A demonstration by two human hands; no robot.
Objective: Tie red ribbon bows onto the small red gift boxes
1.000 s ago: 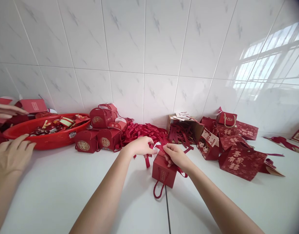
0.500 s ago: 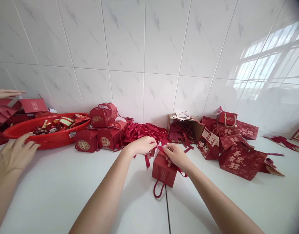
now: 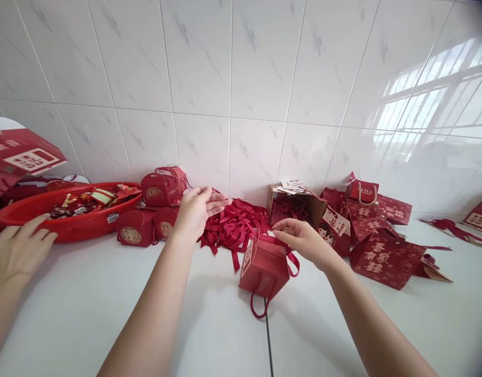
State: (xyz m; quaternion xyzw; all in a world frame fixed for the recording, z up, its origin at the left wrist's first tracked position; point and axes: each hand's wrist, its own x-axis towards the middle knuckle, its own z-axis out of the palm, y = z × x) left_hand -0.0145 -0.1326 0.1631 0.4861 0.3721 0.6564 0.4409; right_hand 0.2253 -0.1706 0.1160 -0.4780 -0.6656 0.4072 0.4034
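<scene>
A dark red gift box (image 3: 264,267) with a rope handle at its near end stands on the white table in front of me. A red ribbon (image 3: 294,264) lies over its top and loops down its right side. My right hand (image 3: 301,240) is just above the box's top right edge, fingers loosely bent and apart. My left hand (image 3: 201,209) is raised to the left of the box, fingers stretched out with nothing in them. Behind and below that hand lies a heap of red ribbons (image 3: 241,222).
At the left, another person's hand (image 3: 23,248) rests by a red basin (image 3: 79,228) of wrapped sweets. A larger red box (image 3: 24,149) is raised behind it. Small red boxes (image 3: 134,228) stand beside the basin. A carton (image 3: 315,209) of ribbons and several red boxes (image 3: 390,259) are at the right.
My left hand has moved away from the box, up and left, and its fingers have opened. My right hand has shifted slightly up and right. The box has turned a little. A red box has risen far left.
</scene>
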